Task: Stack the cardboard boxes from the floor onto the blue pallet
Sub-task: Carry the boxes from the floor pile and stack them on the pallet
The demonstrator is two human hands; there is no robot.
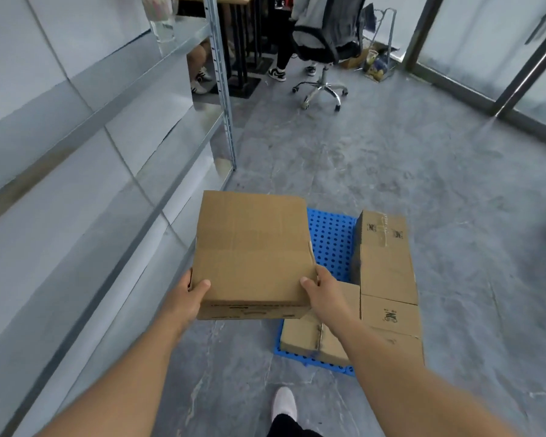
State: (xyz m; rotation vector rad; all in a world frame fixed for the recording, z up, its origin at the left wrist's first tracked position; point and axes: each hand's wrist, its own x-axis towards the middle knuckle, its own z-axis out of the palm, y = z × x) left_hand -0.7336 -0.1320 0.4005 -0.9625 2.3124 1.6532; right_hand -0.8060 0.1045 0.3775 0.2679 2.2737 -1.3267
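On the grey marbled floor (407,159), beside the long grey metal shelving rack (158,171) on my left, lies the flat blue perforated plastic pallet (331,241). Part loaded: a block of brown cardboard boxes fills its right side and near edge. The tall printed box at the far right (383,247) stands highest; a lower printed box (390,315) sits nearer me against it; a low plain box (309,337) takes the near corner. Exact count unclear, seams partly hidden by my right forearm. The far-left area of the pallet shows bare blue.

The plain brown carton in my grip (252,253) is off the floor, held roughly level, over the pallet's left edge and the bare patch. It touches nothing on the pallet that I can see.

My left hand (191,294) clamps the carton's near-left corner, thumb on top, fingers curled out of sight beneath. My right hand (322,293) does likewise at the near-right corner, thumb lying on the top face.

Judgement: task somewhere past the middle. Several boxes placed; this one in transit, not yet set down. No other boxes visible on the floor, though the view does not cover the room behind me. Likely landing spot: the bare blue patch at the far left
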